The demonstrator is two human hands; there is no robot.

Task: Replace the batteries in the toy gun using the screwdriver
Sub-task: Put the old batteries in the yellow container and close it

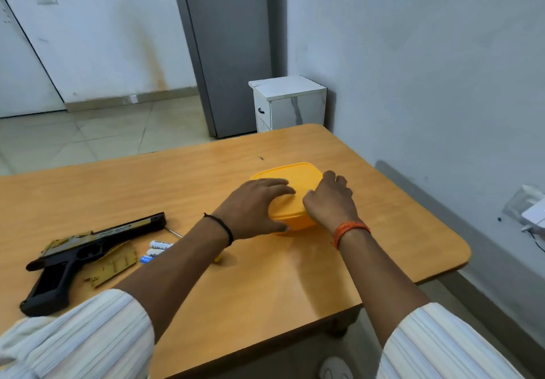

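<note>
Lower left of frame: one toy gun (88, 253), black with a tan-gold top, lies flat on the wooden table (383, 260), barrel pointing toward the right and grip toward the bottom left corner. One loose tan cover piece (116, 263) lies against its lower right side. Just right of that, three batteries (156, 251) lie side by side, two white and one with a blue end, partly hidden by the left forearm. One thin metal shaft, apparently the screwdriver (174, 232), pokes out between the barrel tip and the forearm; a small yellow bit below the forearm may be its handle, but I cannot tell.

Centre: left hand (253, 207) reaches forward from a striped sleeve, black band at the wrist. Fingers spread and lightly bent over the lid of one yellow container (295, 178), thumb hooked down the near side, gripping it.

Right of centre: right hand (331, 201), orange thread at the wrist, palm down, fingers curled over the container's right edge, holding it there. Both hands are well apart from the gun.

Upper middle: one white cabinet (290, 102) stands beyond the table's far edge, beside a grey refrigerator (227, 48).
</note>
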